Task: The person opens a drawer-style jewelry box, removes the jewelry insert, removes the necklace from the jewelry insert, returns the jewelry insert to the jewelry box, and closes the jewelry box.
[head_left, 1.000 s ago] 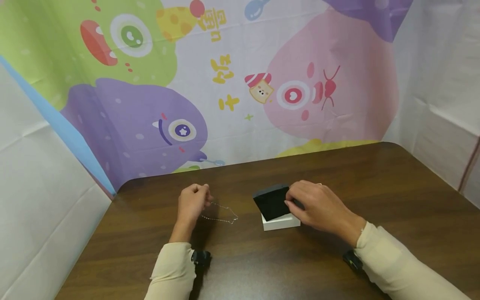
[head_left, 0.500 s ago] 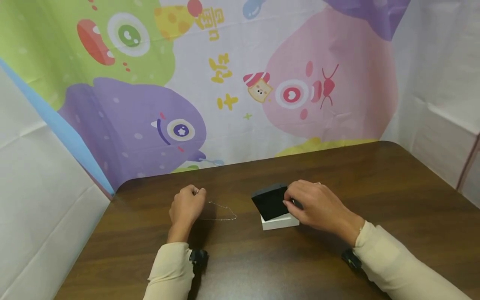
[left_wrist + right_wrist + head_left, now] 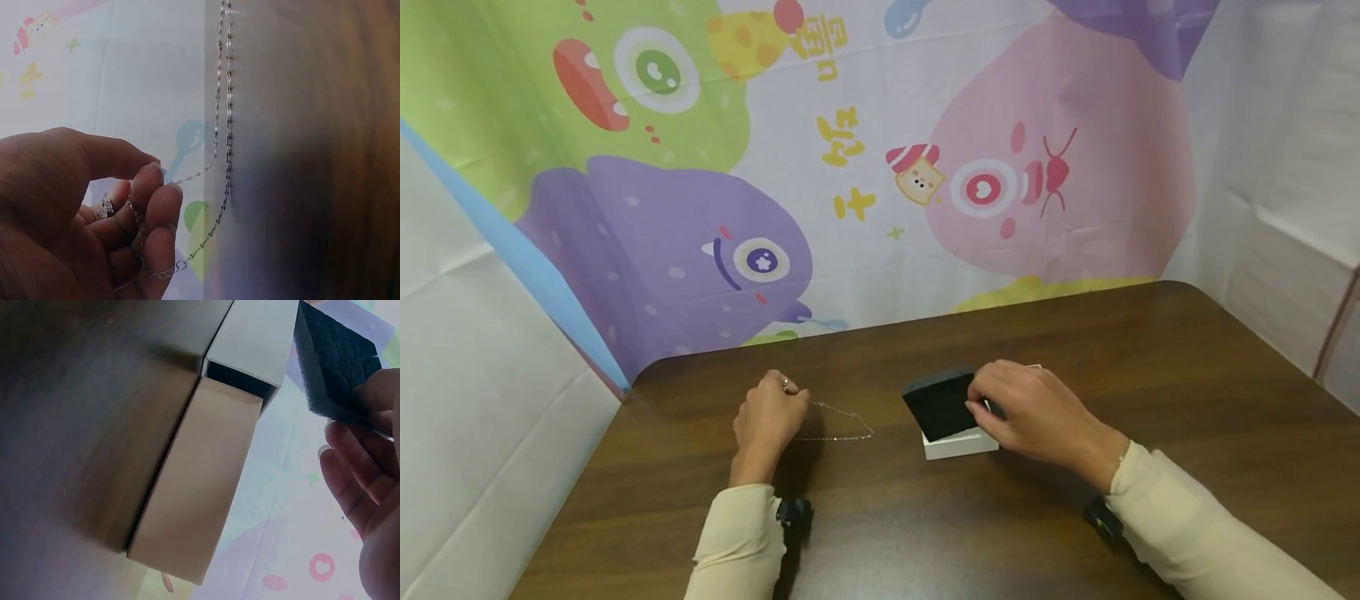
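My left hand (image 3: 769, 423) is raised at the left of the table and pinches a thin silver necklace (image 3: 229, 112) between thumb and fingers. Part of the chain crosses the curled fingers in the left wrist view, and the rest trails off in a loop to the right. A sparkling silver piece (image 3: 105, 206) shows by the fingers; whether it is a pendant or a ring, I cannot tell. My right hand (image 3: 1030, 410) holds a black foam pad (image 3: 337, 362) by its edge, tilted above a white box (image 3: 961, 444). The box's drawer (image 3: 194, 481) sticks out of its sleeve (image 3: 250, 340).
Both hands work over a brown wooden table (image 3: 910, 517). A printed cartoon cloth (image 3: 880, 167) hangs behind its far edge, with pale panels (image 3: 1292, 167) at the sides. Black straps (image 3: 795, 513) circle the wrists.
My left hand has shifted slightly left and turned, drawing the near part of the necklace along. The right hand, foam pad and box have barely moved.
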Motion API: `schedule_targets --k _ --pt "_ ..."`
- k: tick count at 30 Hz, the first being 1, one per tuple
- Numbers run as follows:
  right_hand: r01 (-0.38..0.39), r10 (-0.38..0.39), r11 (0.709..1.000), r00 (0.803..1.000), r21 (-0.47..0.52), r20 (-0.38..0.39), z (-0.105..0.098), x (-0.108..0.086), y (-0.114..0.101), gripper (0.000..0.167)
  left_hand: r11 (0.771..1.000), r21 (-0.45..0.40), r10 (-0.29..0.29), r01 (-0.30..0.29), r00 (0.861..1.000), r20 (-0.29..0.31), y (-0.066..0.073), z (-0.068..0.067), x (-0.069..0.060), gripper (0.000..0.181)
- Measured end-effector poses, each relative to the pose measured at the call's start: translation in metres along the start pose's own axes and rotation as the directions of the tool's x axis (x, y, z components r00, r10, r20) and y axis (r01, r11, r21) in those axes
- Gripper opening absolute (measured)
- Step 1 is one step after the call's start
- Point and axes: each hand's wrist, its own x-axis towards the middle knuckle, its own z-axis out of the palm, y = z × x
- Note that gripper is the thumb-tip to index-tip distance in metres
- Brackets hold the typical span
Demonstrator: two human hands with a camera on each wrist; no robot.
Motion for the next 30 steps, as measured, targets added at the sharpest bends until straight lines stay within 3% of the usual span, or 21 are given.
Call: schedule_targets --k 6,14,19,30 --pt "-0.009 0.009 1.0 1.0 0.0 0.003 -0.001 0.001 -0.001 0.012 1.0 -0.01 -0.022 0.022 1.0 0.022 -0.003 -0.003 0.002 0.025" --pt "0.005 -0.005 1.0 1.0 -0.006 -0.019 -0.001 0.001 -0.001 0.013 0.996 0.087 -0.002 -0.002 0.999 0.04 -0.011 -0.005 0.004 0.02" --pt "-0.016 0.016 1.0 1.0 -0.003 0.011 -0.002 0.001 -0.002 0.011 0.991 0.134 -0.004 -0.002 0.999 0.048 -0.016 -0.007 0.004 0.021" --pt "0.003 -0.004 1.0 0.999 -0.024 -0.039 -0.002 0.0 0.0 0.017 0.987 0.16 0.002 -0.011 0.999 0.055 -0.018 -0.009 0.004 0.024"
